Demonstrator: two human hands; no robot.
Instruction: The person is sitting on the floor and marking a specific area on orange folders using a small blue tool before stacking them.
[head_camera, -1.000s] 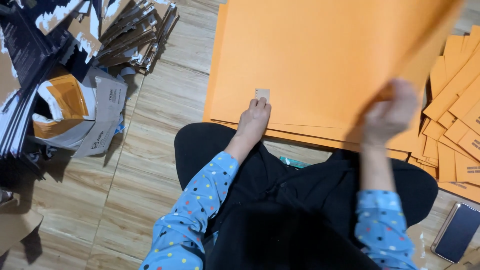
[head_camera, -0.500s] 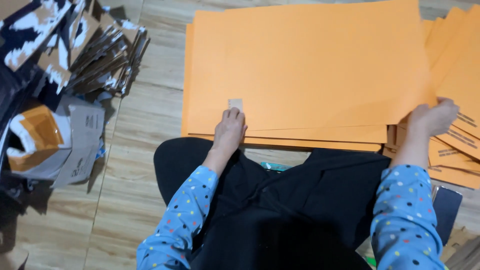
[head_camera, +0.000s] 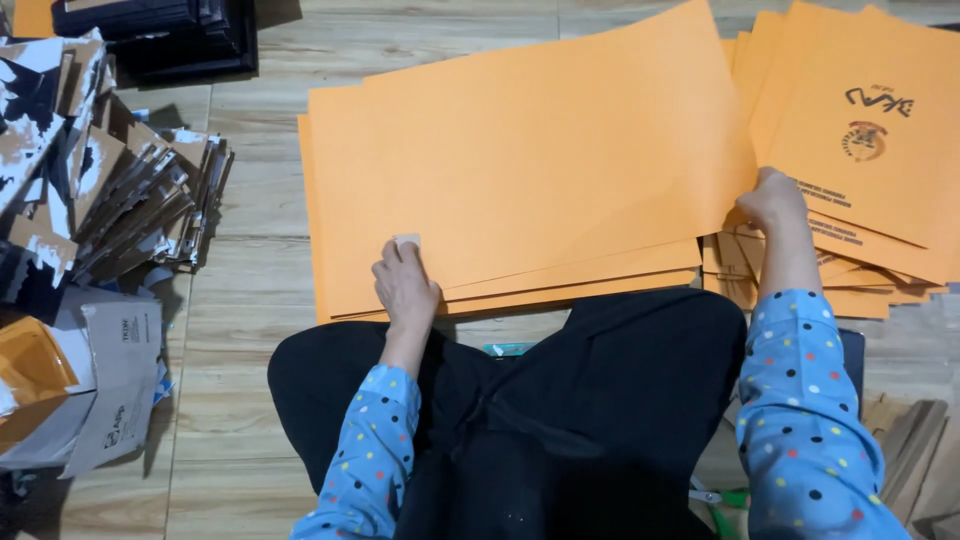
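Person sits cross-legged on a wooden floor (head_camera: 250, 290) with a stack of big plain orange sheets (head_camera: 520, 190) spread flat right in front of their knees. The left hand (head_camera: 405, 285) rests on the near left part of that stack, fingers curled down over a small pale block (head_camera: 407, 241) that it presses against the top sheet; could be an eraser or a bit of sponge, the view is too small to say. The right hand (head_camera: 772, 200) is clenched onto the right edge of the top orange sheet, pinching it where it overlaps the next pile.

That next pile, off to the right, is more orange sheets, but printed ones (head_camera: 860, 130): each has a dark squiggly mark and a round reddish emblem near the top, plus a couple of lines of small dark text along 1 edge. They're fanned out messily, corners poking out under each other.

On the left there's a slumped heap of flattened cartons (head_camera: 120, 200) in black, white and brown, standing on edge and leaning. Below that sits a grey-white cardboard box (head_camera: 115, 385) with something orange (head_camera: 30, 370) tucked in beside it. A dark stack (head_camera: 160, 30) sits at the top left. Something green-handled (head_camera: 725, 497) peeks out by the right knee, maybe scissors.
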